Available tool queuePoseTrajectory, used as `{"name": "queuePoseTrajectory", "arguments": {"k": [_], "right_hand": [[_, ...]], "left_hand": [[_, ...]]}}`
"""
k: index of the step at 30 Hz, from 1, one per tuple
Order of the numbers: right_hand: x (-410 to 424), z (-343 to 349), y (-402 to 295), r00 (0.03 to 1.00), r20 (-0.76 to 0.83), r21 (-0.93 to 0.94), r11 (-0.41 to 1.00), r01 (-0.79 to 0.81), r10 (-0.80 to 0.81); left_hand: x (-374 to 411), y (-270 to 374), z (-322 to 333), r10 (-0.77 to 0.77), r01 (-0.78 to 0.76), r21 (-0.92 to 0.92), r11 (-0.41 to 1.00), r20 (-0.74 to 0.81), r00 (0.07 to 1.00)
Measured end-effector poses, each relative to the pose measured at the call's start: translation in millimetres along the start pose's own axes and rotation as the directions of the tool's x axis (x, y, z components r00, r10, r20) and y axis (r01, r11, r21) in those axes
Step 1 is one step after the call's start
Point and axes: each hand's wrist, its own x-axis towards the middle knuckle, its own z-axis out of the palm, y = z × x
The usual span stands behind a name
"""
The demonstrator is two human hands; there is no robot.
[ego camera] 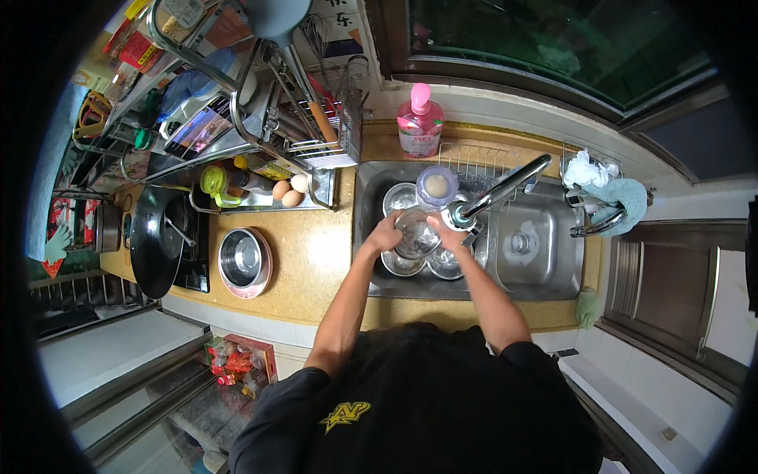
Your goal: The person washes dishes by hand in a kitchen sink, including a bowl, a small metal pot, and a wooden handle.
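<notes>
Over the left basin of a steel double sink [379,289], my left hand [386,234] grips the left rim of a clear glass bowl [418,234]. My right hand [447,234] holds the same bowl at its right side, partly hidden by the chrome faucet [503,188]. Below and around it in the basin lie several more bowls, among them one at the upper left [399,198], one at the lower left [402,264] and one at the lower right [445,264]. A translucent round container [437,187] with something pale at its centre is just above the held bowl.
A pink pump bottle [420,127] stands behind the sink. Left on the counter are a metal bowl on a pink one [244,260], eggs [290,198] and a black wok [155,243]. The right basin has suds around its drain [521,243]. A blue-green cloth [629,207] hangs at right.
</notes>
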Motion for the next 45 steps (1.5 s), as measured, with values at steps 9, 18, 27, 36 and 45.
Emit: {"name": "queuePoseTrajectory", "arguments": {"k": [9, 18, 27, 36, 45], "right_hand": [[-6, 49, 47, 0.757, 0.496, 0.411, 0.652, -0.637, 0.426], [-8, -75, -85, 0.986, 0.161, -0.701, 0.699, 0.143, -0.04], [-28, -6, -38, 0.742, -0.362, 0.56, 0.768, -0.31, 0.564], [2, 17, -18, 0.891, 0.309, -0.21, 0.937, -0.279, 0.334], [46, 10, -29, 0.815, 0.414, -0.357, 0.751, 0.555, -0.405]], "left_hand": [[15, -40, 29, 0.428, -0.481, -0.072, 0.874, -0.356, 0.831], [35, 76, 79, 0.4, -0.39, 0.682, 0.619, 0.153, 0.904], [107, -63, 97, 0.308, -0.399, 0.0, 0.917, -0.637, 0.707], [3, -12, -14, 0.27, -0.27, -0.018, 0.963, 0.054, 0.961], [1, 29, -10, -0.134, 0.149, -0.052, 0.987, 0.229, 0.964]]}}
